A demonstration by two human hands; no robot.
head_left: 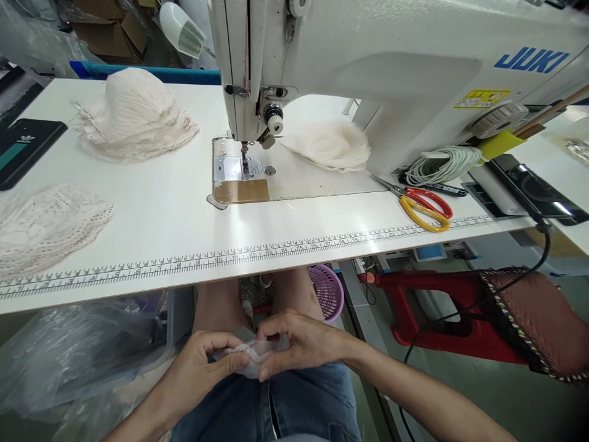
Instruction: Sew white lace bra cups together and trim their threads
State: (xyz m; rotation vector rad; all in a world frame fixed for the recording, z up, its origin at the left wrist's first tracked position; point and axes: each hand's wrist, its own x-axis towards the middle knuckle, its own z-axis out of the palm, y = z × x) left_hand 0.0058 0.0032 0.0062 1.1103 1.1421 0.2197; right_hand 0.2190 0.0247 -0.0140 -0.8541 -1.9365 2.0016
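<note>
Two pinches (nearly closed): left fingers (230, 362), right fingers (275, 363), on white fabric (251, 353).

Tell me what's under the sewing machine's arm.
Pale cream fabric lies on the machine bed beneath the sewing machine's arm. Whatever is underneath that fabric is covered, and the arm itself hides part of the area behind it.
</note>
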